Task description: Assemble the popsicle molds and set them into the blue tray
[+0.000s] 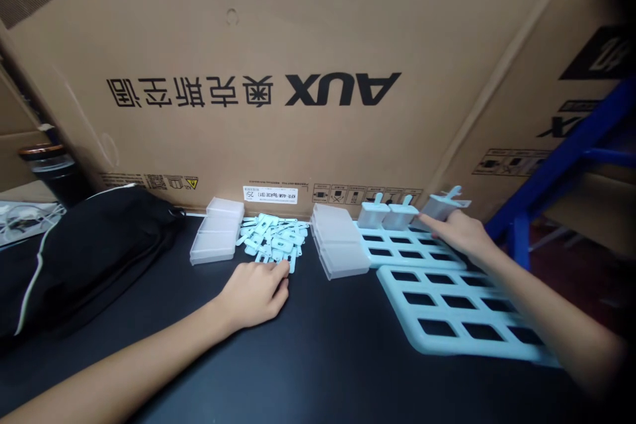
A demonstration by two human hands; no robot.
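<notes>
At centre frame our left hand [256,291] rests palm down on the black table [318,358], fingers loosely curled, fingertips touching the pile of pale blue sticks [273,238]. At right, our right hand [460,232] pinches a lidded mould cup [442,207] at the far edge of the blue tray [407,248], beside two other cups [387,214]

L hand [256,291] loosely curled, palm down; R hand [460,233] fingers pinched
</notes>
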